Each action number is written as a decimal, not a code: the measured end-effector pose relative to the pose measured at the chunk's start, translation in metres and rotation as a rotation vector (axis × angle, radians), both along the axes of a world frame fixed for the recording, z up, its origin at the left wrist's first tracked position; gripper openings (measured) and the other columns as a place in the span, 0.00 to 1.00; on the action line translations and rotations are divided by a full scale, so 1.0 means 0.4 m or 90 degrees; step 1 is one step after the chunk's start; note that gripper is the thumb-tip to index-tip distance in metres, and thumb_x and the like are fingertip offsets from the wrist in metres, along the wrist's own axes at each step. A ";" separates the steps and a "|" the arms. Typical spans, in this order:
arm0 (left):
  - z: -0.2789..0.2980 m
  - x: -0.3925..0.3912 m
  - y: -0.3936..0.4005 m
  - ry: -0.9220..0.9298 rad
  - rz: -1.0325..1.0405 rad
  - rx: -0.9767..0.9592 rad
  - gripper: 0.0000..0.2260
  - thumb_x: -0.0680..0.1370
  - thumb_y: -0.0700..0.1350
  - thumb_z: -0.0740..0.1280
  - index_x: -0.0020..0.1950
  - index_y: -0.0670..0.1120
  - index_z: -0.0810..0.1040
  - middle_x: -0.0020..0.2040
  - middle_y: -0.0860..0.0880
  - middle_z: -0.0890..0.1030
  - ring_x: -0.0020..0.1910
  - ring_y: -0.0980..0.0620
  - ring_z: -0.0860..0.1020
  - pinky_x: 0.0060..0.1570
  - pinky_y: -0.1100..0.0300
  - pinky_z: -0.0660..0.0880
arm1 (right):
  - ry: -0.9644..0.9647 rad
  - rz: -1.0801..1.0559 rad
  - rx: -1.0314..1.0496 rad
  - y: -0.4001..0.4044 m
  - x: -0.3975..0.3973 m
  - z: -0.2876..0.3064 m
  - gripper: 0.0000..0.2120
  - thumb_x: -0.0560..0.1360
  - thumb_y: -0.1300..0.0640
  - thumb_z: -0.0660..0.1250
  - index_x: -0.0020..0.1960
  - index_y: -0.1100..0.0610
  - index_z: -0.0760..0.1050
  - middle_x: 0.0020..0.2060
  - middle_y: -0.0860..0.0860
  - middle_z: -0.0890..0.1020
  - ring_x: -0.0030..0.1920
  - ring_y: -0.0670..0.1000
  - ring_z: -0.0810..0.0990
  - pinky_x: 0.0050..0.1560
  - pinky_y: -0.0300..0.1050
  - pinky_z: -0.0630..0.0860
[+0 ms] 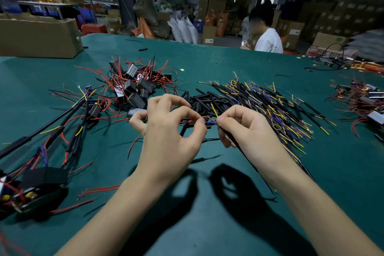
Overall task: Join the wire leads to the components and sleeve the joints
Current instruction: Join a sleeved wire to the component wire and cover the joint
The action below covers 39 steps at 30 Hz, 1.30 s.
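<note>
Above the green worktop (pixel 207 224), the left hand (pixel 166 131) pinches a red lead (pixel 188 121) lying roughly left to right, its bare tip pointing right. Just beside it, the right hand (pixel 247 129) pinches a blue-and-yellow lead (pixel 211 123), tips nearly touching. The sleeves (pixel 205 100) lie just behind both.
</note>
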<state>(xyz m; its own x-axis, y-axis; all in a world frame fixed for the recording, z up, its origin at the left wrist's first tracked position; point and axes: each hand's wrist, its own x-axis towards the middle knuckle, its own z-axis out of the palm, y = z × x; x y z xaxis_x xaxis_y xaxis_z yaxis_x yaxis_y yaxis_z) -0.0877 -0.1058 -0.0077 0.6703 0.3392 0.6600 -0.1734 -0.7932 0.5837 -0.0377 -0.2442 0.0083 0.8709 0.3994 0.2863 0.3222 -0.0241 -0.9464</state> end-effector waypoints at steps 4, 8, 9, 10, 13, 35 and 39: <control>0.003 -0.002 0.002 0.006 0.014 0.007 0.07 0.70 0.57 0.67 0.35 0.57 0.78 0.49 0.58 0.75 0.57 0.59 0.67 0.51 0.58 0.52 | -0.057 -0.006 -0.036 0.001 -0.003 -0.002 0.09 0.77 0.66 0.64 0.38 0.60 0.72 0.27 0.51 0.74 0.27 0.46 0.70 0.31 0.36 0.68; 0.009 -0.005 0.002 0.011 0.024 0.008 0.09 0.70 0.58 0.69 0.34 0.55 0.80 0.49 0.58 0.76 0.58 0.58 0.68 0.51 0.57 0.52 | -0.100 -0.020 -0.066 0.000 -0.005 -0.008 0.09 0.77 0.64 0.64 0.38 0.60 0.72 0.29 0.55 0.73 0.31 0.51 0.69 0.35 0.49 0.67; 0.009 -0.005 0.001 0.016 0.019 -0.010 0.09 0.71 0.57 0.70 0.34 0.55 0.80 0.48 0.58 0.76 0.58 0.58 0.69 0.51 0.57 0.52 | -0.104 -0.021 -0.071 0.000 -0.005 -0.008 0.09 0.77 0.63 0.64 0.38 0.60 0.72 0.30 0.55 0.73 0.31 0.51 0.69 0.35 0.50 0.67; 0.010 -0.005 0.001 0.023 0.008 -0.039 0.09 0.72 0.55 0.72 0.34 0.55 0.80 0.48 0.58 0.77 0.58 0.58 0.69 0.50 0.58 0.52 | -0.106 -0.022 -0.072 -0.001 -0.004 -0.008 0.09 0.77 0.63 0.64 0.38 0.60 0.72 0.30 0.54 0.73 0.31 0.51 0.69 0.35 0.50 0.67; 0.012 -0.004 0.004 0.081 -0.052 -0.184 0.09 0.73 0.53 0.72 0.33 0.56 0.80 0.48 0.59 0.77 0.58 0.59 0.71 0.55 0.58 0.56 | -0.085 -0.020 -0.057 -0.004 0.002 -0.006 0.09 0.77 0.64 0.64 0.38 0.59 0.72 0.29 0.50 0.75 0.28 0.47 0.70 0.33 0.39 0.69; -0.014 0.029 -0.036 0.100 -0.107 -0.401 0.11 0.73 0.49 0.72 0.31 0.57 0.80 0.45 0.54 0.80 0.53 0.56 0.77 0.63 0.50 0.67 | -0.325 -0.027 -0.182 -0.040 0.053 -0.031 0.05 0.76 0.65 0.66 0.46 0.56 0.74 0.35 0.51 0.77 0.32 0.49 0.72 0.35 0.44 0.70; -0.017 0.041 -0.032 0.096 -0.093 -0.349 0.11 0.73 0.50 0.73 0.30 0.58 0.79 0.45 0.55 0.79 0.55 0.54 0.77 0.64 0.43 0.65 | -0.484 -0.043 -0.257 -0.048 0.077 -0.053 0.04 0.76 0.63 0.67 0.49 0.57 0.79 0.41 0.46 0.78 0.40 0.41 0.74 0.40 0.39 0.70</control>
